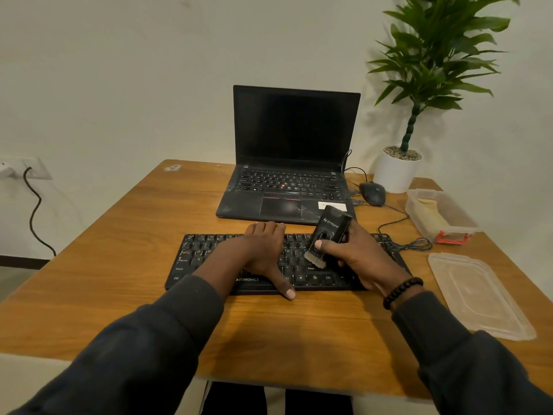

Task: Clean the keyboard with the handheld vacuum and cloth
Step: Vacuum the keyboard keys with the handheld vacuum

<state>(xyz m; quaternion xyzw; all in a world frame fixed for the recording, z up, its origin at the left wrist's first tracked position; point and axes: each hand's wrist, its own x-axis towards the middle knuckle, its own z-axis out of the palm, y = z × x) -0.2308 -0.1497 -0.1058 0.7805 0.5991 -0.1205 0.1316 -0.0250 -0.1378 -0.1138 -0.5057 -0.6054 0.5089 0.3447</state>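
Head view showed the keyboard (pixel 287 265) lying flat near the front middle of the counter (pixel 119 265), just in front of the open laptop (pixel 291 163). My left hand (pixel 263 253) lay flat across the keys with straight fingers, thumb reaching past the front edge, pinning the board and holding nothing. My right hand (pixel 356 256) was curled round the handheld vacuum (pixel 327 238), which was tilted so that its brush end touched the keys right of the middle.

I judged the job to be in its first half: the vacuum pass was under way, and I could not tell which keys had already been covered. The wiping was still to come. The cloth, as I took it, was the yellowish thing (pixel 432 212) in the clear tub (pixel 443 217) at the right, well apart from my hands, with the tub's lid (pixel 478 295) lying off beside it. A mouse (pixel 372 193) and a potted plant (pixel 419 85) stood behind.
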